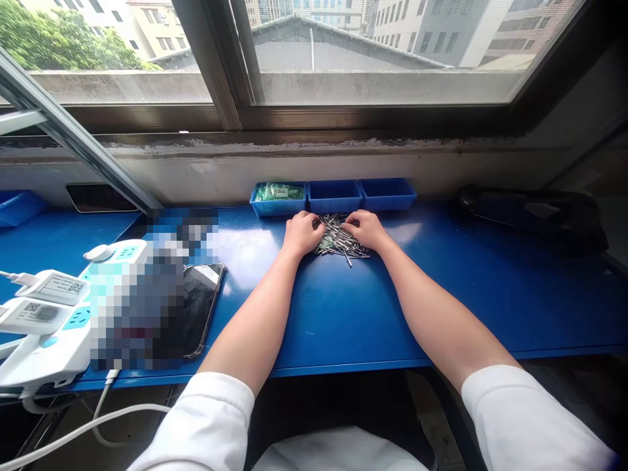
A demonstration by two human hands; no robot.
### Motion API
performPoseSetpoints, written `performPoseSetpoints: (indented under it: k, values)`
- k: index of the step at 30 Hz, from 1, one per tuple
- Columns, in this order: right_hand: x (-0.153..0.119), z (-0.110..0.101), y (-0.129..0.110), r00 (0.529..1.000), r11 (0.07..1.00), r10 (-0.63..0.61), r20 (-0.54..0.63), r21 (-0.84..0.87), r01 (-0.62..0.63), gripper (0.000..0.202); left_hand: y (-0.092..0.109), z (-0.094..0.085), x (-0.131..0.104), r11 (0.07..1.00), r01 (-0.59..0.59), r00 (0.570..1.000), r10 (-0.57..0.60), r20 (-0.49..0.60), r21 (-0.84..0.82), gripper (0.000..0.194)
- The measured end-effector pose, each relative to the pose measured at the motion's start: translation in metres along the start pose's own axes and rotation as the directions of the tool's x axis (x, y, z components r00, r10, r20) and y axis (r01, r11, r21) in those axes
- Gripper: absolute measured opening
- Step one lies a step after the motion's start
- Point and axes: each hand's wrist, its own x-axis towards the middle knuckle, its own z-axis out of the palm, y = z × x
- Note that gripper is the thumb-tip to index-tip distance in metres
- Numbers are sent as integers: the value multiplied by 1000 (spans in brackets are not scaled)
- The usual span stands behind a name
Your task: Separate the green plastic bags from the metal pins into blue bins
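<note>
A loose pile of thin, shiny metal rods (338, 239) lies on the blue table, with some green pieces showing among them. My left hand (303, 233) rests at the pile's left edge, its fingers curled and pressed together against the rods. On the opposite side, my right hand (366, 230) has thumb and fingers drawn together at the pile's right edge. What either hand pinches, if anything, is too small to make out. Just behind the pile stand three joined blue bins: the left bin (277, 208) contains green circuit boards (279, 191), beside a middle bin (336, 204) and a right bin (390, 201).
On the left are a white power strip (44, 360) with plugged-in chargers, a dark phone (196, 307), and a blurred-out patch. A black bag-like object (534, 216) lies at the right rear. The blue tabletop (343, 327) ends at its front edge near me; a window is behind.
</note>
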Motion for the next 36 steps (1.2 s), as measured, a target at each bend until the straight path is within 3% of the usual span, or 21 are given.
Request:
performPoseSetpoints:
  k: [6,10,13,17,21,31,36]
  values:
    - [-3,-2,-5,989,989,-36,-146,138,56,12,-1,0,-1,997,-55,996,51,-74,-56,24]
    - [-4,-3,-14,972,942,59,-228,335,22,23,3,-1,-3,987,-137,984,126,-124,-87,23]
    - [-4,0,-23,971,858,115,-210,514,9,29,10,-3,-6,971,-222,972,213,-103,-91,25]
    - [-3,3,-30,989,743,85,-117,669,16,33,14,-2,-8,939,-324,944,311,-112,-119,29]
    - [-2,6,-31,989,714,95,-110,700,10,33,12,1,-6,936,-333,940,320,-119,-113,30]
    - [-3,7,-29,984,812,123,-131,583,-24,32,13,0,-4,966,-184,977,159,-146,-180,22]
    - [-4,6,-31,983,786,88,-163,617,32,27,12,-1,-4,972,-174,979,154,-135,-159,24]
